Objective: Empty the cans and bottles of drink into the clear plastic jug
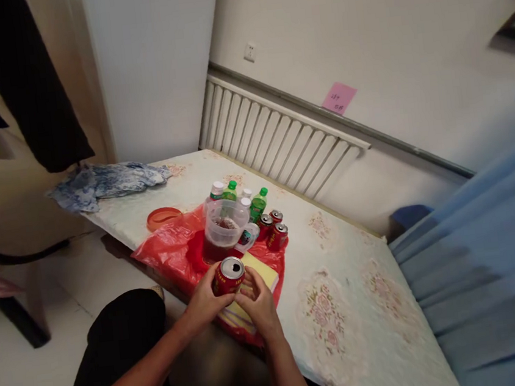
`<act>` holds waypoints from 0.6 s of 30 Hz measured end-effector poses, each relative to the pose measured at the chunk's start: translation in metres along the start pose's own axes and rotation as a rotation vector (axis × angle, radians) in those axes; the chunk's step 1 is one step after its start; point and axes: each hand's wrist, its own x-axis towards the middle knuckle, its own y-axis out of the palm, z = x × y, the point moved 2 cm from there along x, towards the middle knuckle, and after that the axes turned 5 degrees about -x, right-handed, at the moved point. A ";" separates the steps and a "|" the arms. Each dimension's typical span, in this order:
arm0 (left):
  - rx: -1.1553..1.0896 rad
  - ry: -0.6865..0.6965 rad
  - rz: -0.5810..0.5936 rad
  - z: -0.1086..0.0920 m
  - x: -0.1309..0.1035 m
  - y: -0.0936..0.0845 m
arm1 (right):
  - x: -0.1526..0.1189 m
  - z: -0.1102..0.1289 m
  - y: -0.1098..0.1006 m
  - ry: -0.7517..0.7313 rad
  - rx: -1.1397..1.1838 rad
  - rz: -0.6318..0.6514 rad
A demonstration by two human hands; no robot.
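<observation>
An opened red can [227,276] is held upright between my hands, its silver top facing up. My left hand [205,298] wraps round its left side, and my right hand [258,300] has its fingers against the right side. Just beyond the can stands a clear plastic pitcher [224,224] with dark brown liquid and foam inside. Behind it are several bottles with green caps [258,204] and white caps. To their right stand three red cans [277,237]. Below my hands lies a yellow item [262,269], partly covered, on a red plastic bag [166,247].
The table has a flowered cover [311,261]. A round red lid [163,217] lies left of the pitcher, and a blue patterned cloth [109,183] is at the far left corner. A radiator [273,130] runs behind; a blue curtain [480,255] hangs right.
</observation>
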 end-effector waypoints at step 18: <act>0.141 0.071 0.490 0.023 -0.007 0.092 | -0.027 -0.021 -0.076 0.050 -0.181 -0.289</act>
